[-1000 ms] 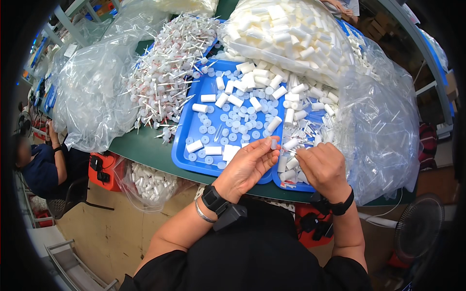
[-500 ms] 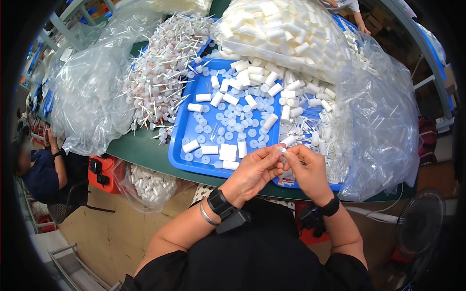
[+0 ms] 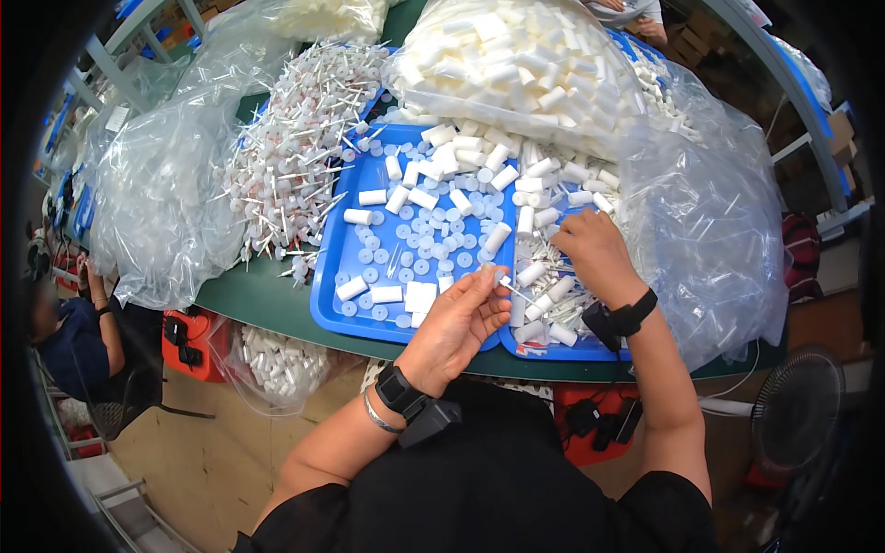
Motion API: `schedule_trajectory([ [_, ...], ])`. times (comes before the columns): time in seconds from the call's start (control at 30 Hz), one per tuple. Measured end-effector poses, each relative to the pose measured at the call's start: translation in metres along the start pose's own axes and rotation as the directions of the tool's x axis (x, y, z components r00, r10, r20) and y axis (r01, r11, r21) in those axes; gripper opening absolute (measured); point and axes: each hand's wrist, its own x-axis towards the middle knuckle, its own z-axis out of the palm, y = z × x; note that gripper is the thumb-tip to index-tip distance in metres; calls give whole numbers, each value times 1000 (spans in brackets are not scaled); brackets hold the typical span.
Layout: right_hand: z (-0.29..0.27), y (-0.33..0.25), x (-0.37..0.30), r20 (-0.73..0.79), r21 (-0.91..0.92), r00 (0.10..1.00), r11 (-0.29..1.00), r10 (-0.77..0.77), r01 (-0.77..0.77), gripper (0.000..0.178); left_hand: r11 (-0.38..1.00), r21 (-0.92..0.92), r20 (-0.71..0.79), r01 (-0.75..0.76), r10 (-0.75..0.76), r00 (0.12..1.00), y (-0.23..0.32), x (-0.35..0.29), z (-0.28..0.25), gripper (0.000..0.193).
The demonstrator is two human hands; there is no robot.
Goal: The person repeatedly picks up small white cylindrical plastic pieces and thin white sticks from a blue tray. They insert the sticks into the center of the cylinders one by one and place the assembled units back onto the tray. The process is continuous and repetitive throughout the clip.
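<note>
The left hand (image 3: 458,313) held a small piece (image 3: 519,293) with a thin white stick pinched at its fingertips, above the near end of the border between the left tray (image 3: 346,241) and the right tray (image 3: 581,352). The right hand (image 3: 597,253) was curled, fingers close together, over the jumbled tubes (image 3: 530,274) farther back; whether it gripped anything I could not tell. The step looked like fetching a loose part, and the next move seemed to call for separating just one while keeping the piece steady.
</note>
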Motion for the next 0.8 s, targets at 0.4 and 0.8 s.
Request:
schedule_trajectory([
  [0.4,-16,-6,-12,-103,417,971,896,216,-156,8,999,-22,2,-35,35,999,3,-1,-2,32],
  [0.8,2,7,-10,-72,251,983,957,170,-147,10,999,-27,-30,-25,25,999,3,4,-2,28],
])
